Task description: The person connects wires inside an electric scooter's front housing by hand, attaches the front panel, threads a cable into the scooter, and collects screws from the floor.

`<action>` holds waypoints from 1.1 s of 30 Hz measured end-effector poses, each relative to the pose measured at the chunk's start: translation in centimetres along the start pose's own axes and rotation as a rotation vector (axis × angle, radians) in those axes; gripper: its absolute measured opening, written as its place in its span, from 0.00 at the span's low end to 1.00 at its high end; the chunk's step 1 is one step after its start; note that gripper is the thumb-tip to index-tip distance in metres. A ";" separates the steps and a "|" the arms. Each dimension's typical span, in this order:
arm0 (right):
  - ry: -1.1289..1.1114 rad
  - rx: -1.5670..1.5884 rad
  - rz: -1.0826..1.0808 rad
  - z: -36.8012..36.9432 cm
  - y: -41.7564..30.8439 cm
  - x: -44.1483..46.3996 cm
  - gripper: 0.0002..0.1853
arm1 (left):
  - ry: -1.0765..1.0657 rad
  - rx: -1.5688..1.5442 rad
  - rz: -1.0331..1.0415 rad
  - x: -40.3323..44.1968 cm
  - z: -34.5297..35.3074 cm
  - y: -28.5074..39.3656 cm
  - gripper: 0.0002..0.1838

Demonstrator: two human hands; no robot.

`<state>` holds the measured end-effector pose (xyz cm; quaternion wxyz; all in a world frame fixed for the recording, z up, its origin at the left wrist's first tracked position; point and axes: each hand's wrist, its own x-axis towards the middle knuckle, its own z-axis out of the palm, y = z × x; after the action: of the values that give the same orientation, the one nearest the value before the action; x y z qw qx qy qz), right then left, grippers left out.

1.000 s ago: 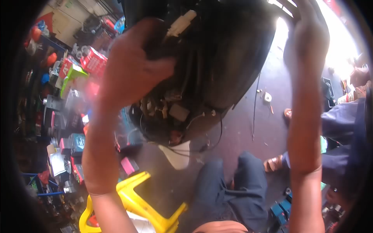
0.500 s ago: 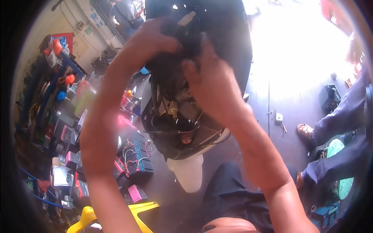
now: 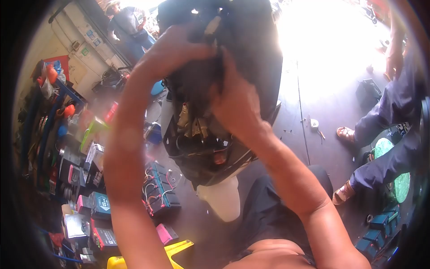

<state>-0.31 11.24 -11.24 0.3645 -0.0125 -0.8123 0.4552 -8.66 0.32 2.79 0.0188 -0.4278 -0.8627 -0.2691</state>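
Note:
A large black shell [image 3: 257,58] with wires and connectors inside fills the upper middle, a white curved part [image 3: 223,197] below it. My left hand [image 3: 181,47] reaches into the shell from the left, its fingers bent near a pale connector [image 3: 212,25]; the fingertips are dark and blurred, and what they hold cannot be made out. My right hand [image 3: 237,101] is at the shell's middle, its index finger pointing up close to the left fingertips and its thumb apart from it. Several light connectors [image 3: 196,127] hang below the hands.
A seated person's legs [image 3: 380,116] are at the right, near a green round seat [image 3: 397,179]. Batteries [image 3: 161,190], boxes [image 3: 99,204] and a yellow frame [image 3: 179,246] lie left and below. A tape measure [image 3: 314,123] is on the floor. Another person [image 3: 127,27] stands at the back.
My right hand has come from the far upper right to the shell's middle beside my left hand. The view has shifted, showing more of the back wall. My left hand remains at the shell.

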 end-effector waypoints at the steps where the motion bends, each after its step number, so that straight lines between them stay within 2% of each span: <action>1: 0.023 0.063 -0.002 0.5 0.4 -0.8 0.38 | -0.002 0.048 0.016 0.0 0.0 0.0 0.33; 3: 0.060 0.204 -0.023 1.5 1.3 -2.0 0.39 | -0.007 0.148 0.048 -0.4 0.1 0.2 0.35; 6: 0.043 0.248 -0.030 1.9 2.2 -1.6 0.39 | 0.022 0.066 0.124 -1.3 1.1 -0.7 0.41; 9: 0.011 0.379 -0.035 0.1 0.2 -1.3 0.38 | 0.330 0.242 0.008 -3.1 4.1 0.7 0.45; 12: -0.006 0.524 -0.042 0.5 1.3 -1.2 0.38 | 0.619 0.885 0.383 -2.7 6.2 1.2 0.27; 15: 0.049 0.615 -0.095 1.9 2.9 -2.1 0.40 | 0.557 1.080 0.394 -1.3 6.3 1.6 0.19; 18: 0.044 0.617 -0.104 2.0 3.2 -2.8 0.43 | 0.497 1.324 0.358 0.1 5.7 1.7 0.24; 21: 0.008 0.572 -0.048 2.0 2.8 -2.9 0.43 | 0.554 1.216 0.289 0.0 4.7 1.4 0.19; 24: 0.014 0.547 0.040 0.6 0.4 -2.2 0.42 | 0.618 1.132 0.409 -0.4 3.9 0.8 0.15; 26: 0.001 0.594 0.106 0.2 -0.2 -2.2 0.40 | 0.635 1.112 0.389 -0.2 3.9 0.9 0.14; 30: -0.003 0.923 0.232 1.9 2.0 -3.7 0.37 | 0.654 0.986 0.471 0.3 3.3 0.3 0.13; 33: -0.108 0.990 0.351 0.0 2.2 -4.4 0.35 | 0.646 0.871 0.491 0.2 3.3 0.4 0.13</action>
<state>2.18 10.98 -15.45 0.2028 0.0486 -0.5033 0.8386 -7.82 2.32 0.20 0.5157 -0.4642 -0.7201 0.0053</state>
